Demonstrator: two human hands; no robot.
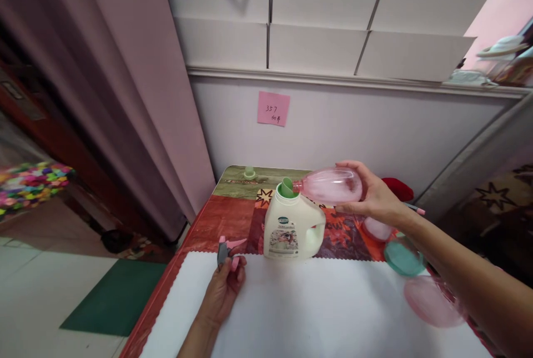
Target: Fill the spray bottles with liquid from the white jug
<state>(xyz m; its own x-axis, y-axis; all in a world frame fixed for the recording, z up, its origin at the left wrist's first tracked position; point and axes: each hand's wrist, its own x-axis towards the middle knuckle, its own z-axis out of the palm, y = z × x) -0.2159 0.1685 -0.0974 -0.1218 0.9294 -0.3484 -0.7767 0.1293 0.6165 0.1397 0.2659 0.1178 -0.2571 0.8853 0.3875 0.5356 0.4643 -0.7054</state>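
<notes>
Translucent pink plastic bottle (328, 186) and bare right hand (370, 194) are hanging together above a red-patterned table (225, 213), the bottle lying almost level with its narrow neck pointing left. Nearest, a white scallop-edged mat (300, 313) is covering the table's front. The left forearm (200, 327) is slanting up from the bottom edge, and the bare left hand (225, 288) is curling its fingers closed around a pink and grey plastic spray head (222, 252). On the right, a rounded clear-pink bottle (433, 302) is lying near the right forearm (470, 269), with a rounded teal bottle (402, 258) just beyond and a third pink bottle (377, 229) farther back. That forearm is slanting leftward from the lower right, its hand gripping the raised bottle's wide base with digits above and below. Past the mat, a cream plastic jug (287, 230) is standing upright, its handle facing right and a curved green plastic spout (287, 187) rising from its mouth. The bottle's neck is overlapping the spout in view; whether they are touching is unclear. Toward the far edge, a small translucent green cap (249, 172) is resting. Behind, a pink paper note (273, 108) is sticking to a pale wall (353, 125), below white box fronts (316, 50).
</notes>
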